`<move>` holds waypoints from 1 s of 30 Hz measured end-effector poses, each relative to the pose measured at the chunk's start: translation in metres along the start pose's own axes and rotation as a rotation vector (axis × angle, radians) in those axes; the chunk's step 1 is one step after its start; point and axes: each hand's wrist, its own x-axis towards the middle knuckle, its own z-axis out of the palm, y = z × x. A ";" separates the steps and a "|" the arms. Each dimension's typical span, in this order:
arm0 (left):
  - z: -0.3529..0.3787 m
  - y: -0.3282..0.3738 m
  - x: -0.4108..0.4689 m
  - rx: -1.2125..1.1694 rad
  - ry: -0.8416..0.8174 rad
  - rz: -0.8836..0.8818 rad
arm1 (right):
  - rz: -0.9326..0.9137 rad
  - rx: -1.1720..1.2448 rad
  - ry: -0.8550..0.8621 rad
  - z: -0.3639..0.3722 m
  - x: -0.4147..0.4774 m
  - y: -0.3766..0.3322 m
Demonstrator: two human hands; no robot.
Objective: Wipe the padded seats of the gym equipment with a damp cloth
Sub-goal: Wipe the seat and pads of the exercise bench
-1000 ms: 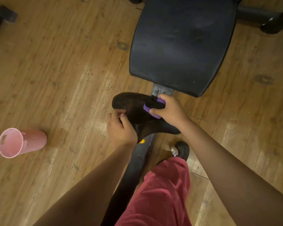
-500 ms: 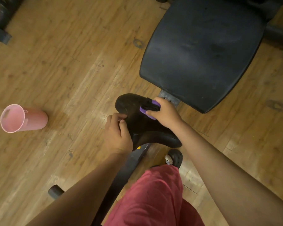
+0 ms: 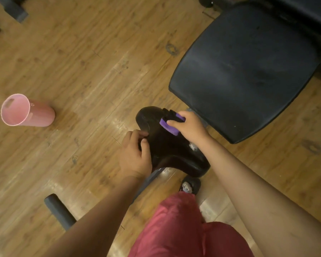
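— Seats first: how many?

— Two black padded ones. A small saddle (image 3: 167,145) sits low in the middle, and a big pad (image 3: 248,71) lies up and to the right, with a strip of metal frame showing between them. A second dark cushion edge cuts the top right corner, but too little shows to count it.

— And the rest?

— One pink cup (image 3: 26,111) on its side on the floor (image 3: 82,62), well to the left, mouth toward the camera. One grey foot bar (image 3: 58,211) at lower left, another dark one at top left. One black shoe (image 3: 192,184) below the saddle, above a red trouser leg (image 3: 183,229).

— Where is the cloth?

— It looks more like one purple block (image 3: 170,125), with something black on its upper face. It rests on the saddle's upper right part.

— Hands?

— Right hand (image 3: 191,128) reaches in from the lower right, forearm bare, fingers curled tight around the block and pressing it on the saddle. Left hand (image 3: 135,154) comes from below, fingers bent together and pinching the saddle's left rim, thumb on top.

— Any writing?

— Small pale marks near the cup's rim, too tiny to read. No brand is legible on the seats.
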 end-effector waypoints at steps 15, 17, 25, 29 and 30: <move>0.024 0.050 0.003 -0.267 0.484 -0.925 | -0.089 -0.091 -0.175 -0.003 0.045 -0.020; 0.025 0.054 0.003 -0.211 0.508 -0.935 | -0.086 -0.165 -0.228 -0.003 0.055 -0.021; 0.025 0.058 0.005 -0.087 0.552 -0.947 | -0.151 -0.366 -0.439 -0.004 0.084 -0.034; 0.027 0.058 0.006 -0.051 0.566 -0.940 | -0.236 -0.436 -0.502 -0.004 0.093 -0.038; 0.027 0.058 0.006 -0.045 0.569 -0.941 | -0.263 -0.432 -0.532 -0.004 0.095 -0.041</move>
